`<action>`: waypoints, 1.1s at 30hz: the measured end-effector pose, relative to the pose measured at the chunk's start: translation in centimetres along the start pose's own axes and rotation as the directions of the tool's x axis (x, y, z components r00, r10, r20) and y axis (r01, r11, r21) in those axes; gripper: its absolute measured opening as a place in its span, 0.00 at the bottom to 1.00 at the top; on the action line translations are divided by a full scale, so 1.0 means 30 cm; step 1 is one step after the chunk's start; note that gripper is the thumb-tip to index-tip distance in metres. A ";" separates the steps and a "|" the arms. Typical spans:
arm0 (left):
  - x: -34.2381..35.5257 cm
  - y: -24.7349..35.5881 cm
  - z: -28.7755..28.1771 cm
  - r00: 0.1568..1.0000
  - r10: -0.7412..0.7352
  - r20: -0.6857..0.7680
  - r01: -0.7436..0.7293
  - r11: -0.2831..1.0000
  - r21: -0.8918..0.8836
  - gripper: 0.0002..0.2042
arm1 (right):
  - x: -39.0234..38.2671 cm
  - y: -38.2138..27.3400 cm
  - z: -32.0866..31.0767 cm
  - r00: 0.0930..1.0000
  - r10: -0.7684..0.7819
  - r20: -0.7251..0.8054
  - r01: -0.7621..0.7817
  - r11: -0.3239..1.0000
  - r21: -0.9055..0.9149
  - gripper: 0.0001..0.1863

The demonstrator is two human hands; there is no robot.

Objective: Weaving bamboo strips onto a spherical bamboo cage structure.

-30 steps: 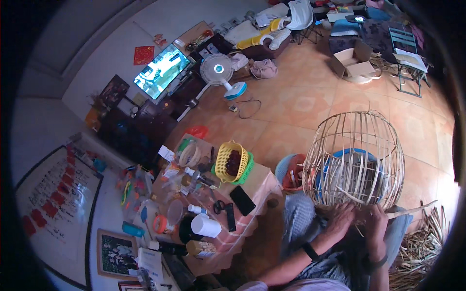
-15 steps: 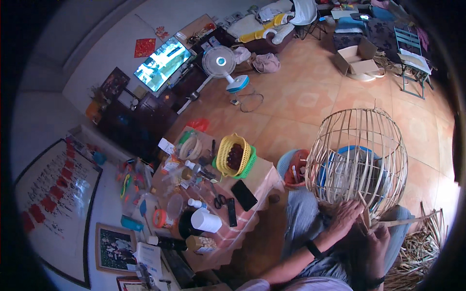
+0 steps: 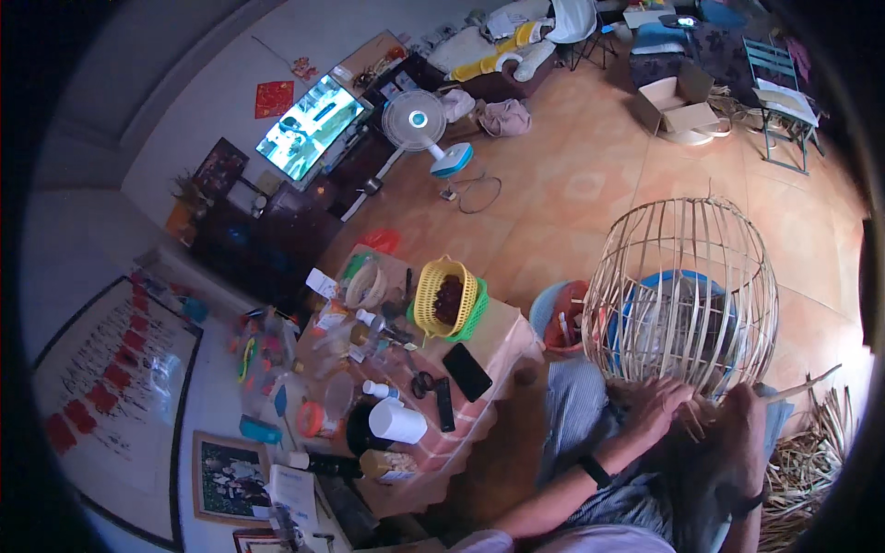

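An open-ribbed basket (image 3: 687, 230) of thin pale strips, probably bamboo, rests on its side over my lap, its near end towards me. My left hand (image 3: 656, 410) is closed on the strips at that near end. Just right of it, my right hand (image 3: 743, 415) is raised with the fingers curled in, partly hidden from view. A flat pale strip (image 3: 802, 384) sticks out to the right from behind my right hand, which appears to grip it. Short strip ends (image 3: 693, 426) show between the two hands.
Left of my knees stands a cluttered table (image 3: 493, 336) with a yellow basket (image 3: 426, 309), a phone (image 3: 467, 370) and a white cup (image 3: 398, 421). Loose strips (image 3: 807, 461) heap at my right. Beyond are a blue-rimmed tub (image 3: 678, 276), a red bucket (image 3: 567, 318) and a fan (image 3: 415, 120).
My right hand has moved up and slightly right, closer to the basket's near end, and the pale strip's free end has risen. My left hand stays at the basket.
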State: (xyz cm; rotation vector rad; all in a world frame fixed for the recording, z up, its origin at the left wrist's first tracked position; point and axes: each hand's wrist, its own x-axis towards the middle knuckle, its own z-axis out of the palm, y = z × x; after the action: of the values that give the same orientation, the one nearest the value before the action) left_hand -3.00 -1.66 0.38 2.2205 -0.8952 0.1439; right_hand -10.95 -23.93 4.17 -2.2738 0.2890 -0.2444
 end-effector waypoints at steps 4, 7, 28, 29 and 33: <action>0.044 0.041 -0.022 0.996 -0.018 0.093 0.017 1.000 0.012 0.17 | -0.119 0.127 -0.037 0.921 0.317 0.225 -0.381 0.621 0.685 0.12; 0.045 0.014 0.034 0.997 0.000 0.074 0.004 0.999 -0.047 0.09 | -0.191 0.057 -0.002 0.929 0.285 0.238 -0.368 0.619 0.694 0.15; 0.104 0.133 -0.148 0.967 0.042 0.250 -0.045 0.999 0.005 0.18 | -0.369 -0.059 -0.171 0.977 0.039 0.210 0.037 0.937 -0.348 0.06; 0.113 0.162 -0.166 0.960 -0.001 0.281 0.004 1.000 -0.011 0.18 | -0.384 -0.083 -0.205 0.971 0.051 0.233 0.033 0.939 -0.342 0.05; 0.172 0.218 -0.207 0.886 -0.149 0.439 0.154 0.988 0.024 0.19 | -0.420 -0.148 -0.361 0.921 0.080 0.381 0.073 0.926 -0.369 0.04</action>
State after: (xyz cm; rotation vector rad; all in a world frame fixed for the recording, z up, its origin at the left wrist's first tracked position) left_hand -2.33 -3.65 10.55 2.3431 -0.9443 -0.4566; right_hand -25.30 -25.16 13.53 -2.6357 0.1360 0.2970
